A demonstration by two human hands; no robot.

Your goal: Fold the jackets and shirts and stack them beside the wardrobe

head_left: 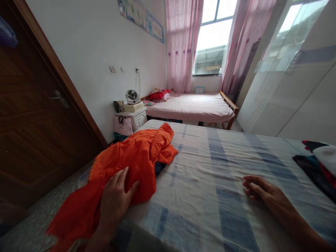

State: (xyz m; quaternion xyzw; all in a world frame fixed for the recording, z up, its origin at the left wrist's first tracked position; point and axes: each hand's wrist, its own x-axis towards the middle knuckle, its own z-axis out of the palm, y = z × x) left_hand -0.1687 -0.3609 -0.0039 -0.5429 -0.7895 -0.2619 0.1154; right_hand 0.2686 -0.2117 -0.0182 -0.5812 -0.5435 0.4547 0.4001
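A crumpled orange garment [131, 150] lies on the left edge of the near bed, part of it hanging over the side; a dark fabric shows beneath it. My left hand [117, 192] rests on the garment with its fingers and thumb spread, pressing on the cloth rather than gripping it. Over the blue-and-white bedsheet [194, 168], well to the right of the garment, is my right hand [262, 189]. Its fingers are curled in against the thumb, and nothing shows in them.
Dark, red and white clothes [320, 164] lie at the bed's right edge. Beyond stands a second bed [196, 105] with a pink sheet. A white nightstand [139, 119] carries a small fan [132, 96]. A wooden door [31, 105] is on the left, a white wardrobe [283, 87] on the right.
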